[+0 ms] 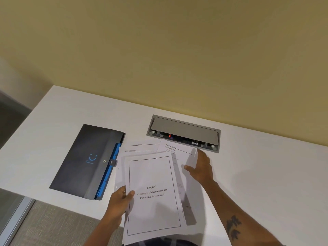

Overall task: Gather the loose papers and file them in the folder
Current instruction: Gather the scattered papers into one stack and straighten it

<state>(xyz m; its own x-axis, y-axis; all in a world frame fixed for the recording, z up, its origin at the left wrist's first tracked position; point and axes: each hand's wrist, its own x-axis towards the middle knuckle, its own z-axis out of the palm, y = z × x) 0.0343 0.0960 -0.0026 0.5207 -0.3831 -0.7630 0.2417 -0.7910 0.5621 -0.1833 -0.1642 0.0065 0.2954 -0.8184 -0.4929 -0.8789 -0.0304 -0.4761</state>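
Sheet [152, 194] "Chapter 3", "Porter five forces model" | left hand [120, 201] pinching it | right hand [202, 167] spread flat on papers [179, 151]

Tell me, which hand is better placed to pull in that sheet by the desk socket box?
Probably the right hand: it lies open on that sheet, while the left hand grips the stack.

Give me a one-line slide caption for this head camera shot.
Left hand holds a paper stack; right hand reaches for a loose sheet beside the closed folder.
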